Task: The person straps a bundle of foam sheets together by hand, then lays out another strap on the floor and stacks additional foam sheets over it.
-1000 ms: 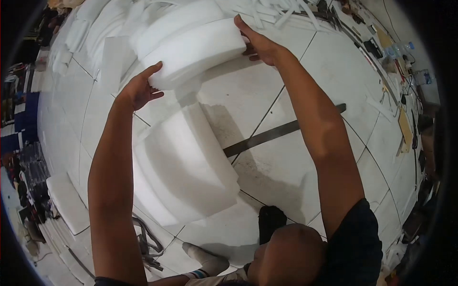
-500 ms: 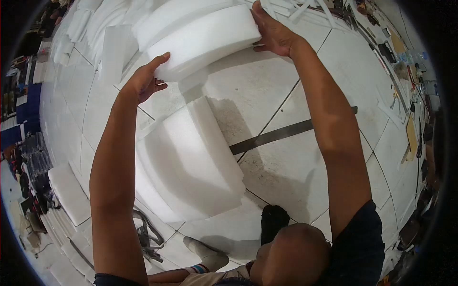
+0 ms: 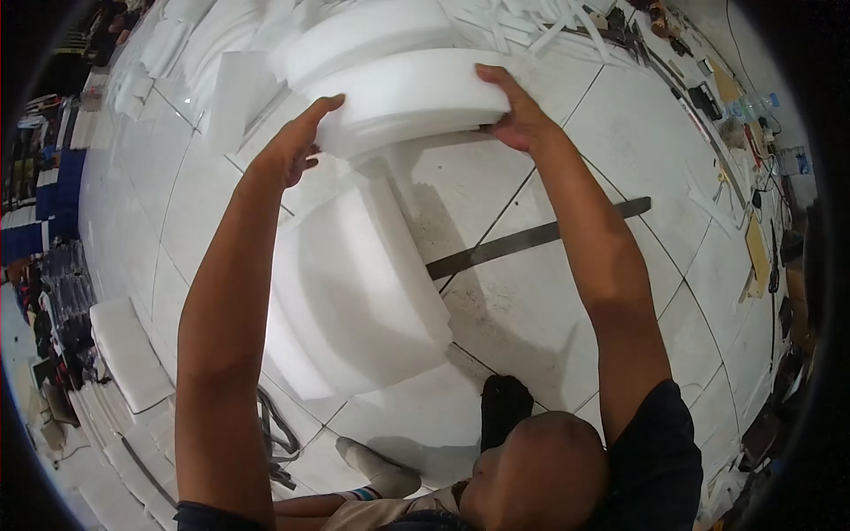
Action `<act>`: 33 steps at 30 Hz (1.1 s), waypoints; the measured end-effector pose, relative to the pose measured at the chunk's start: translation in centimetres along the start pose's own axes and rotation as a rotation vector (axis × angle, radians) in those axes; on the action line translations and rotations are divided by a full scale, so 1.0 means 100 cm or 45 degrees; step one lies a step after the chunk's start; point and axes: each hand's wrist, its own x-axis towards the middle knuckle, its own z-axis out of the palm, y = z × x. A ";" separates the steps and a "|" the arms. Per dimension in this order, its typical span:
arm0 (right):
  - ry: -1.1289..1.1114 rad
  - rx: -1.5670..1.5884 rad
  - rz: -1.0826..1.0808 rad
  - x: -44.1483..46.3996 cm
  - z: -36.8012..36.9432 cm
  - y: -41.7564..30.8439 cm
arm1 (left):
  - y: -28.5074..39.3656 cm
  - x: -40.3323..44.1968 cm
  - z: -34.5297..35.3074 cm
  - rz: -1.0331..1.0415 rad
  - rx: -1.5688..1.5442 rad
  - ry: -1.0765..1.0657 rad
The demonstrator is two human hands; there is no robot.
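Observation:
My left hand (image 3: pixel 303 144) grips the left end of a stack of white foam sheets (image 3: pixel 414 97), thumb on top. At the other end, my right hand (image 3: pixel 518 108) is closed on the same stack, its thumb also over the top and its other fingers partly hidden beneath. The held stack sags in a slight curve in front of another white foam stack (image 3: pixel 376 35). Closer to me, a further pile of white foam sheets (image 3: pixel 363 292) lies on the tiled floor, below my hands and between my forearms.
A long dark flat strip (image 3: pixel 540 234) lies on the floor under my right forearm. White offcuts (image 3: pixel 567 26) are scattered at the far side. Tools and plastic bottles (image 3: pixel 753 106) line the right wall. A grey strap (image 3: pixel 279 434) lies near my feet.
The held foam stack has moved right and a little towards me, and its right end has dropped. Both hands have travelled with it, still gripping its ends.

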 end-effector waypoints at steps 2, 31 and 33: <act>0.058 0.211 -0.096 -0.030 0.003 -0.004 | 0.009 -0.030 0.007 0.249 0.153 0.153; -0.989 -0.142 -0.327 -0.286 0.242 0.124 | -0.149 -0.357 -0.061 0.720 -0.983 0.639; -0.999 -0.216 -0.140 -0.286 0.224 0.119 | -0.170 -0.361 -0.082 0.702 -0.999 0.590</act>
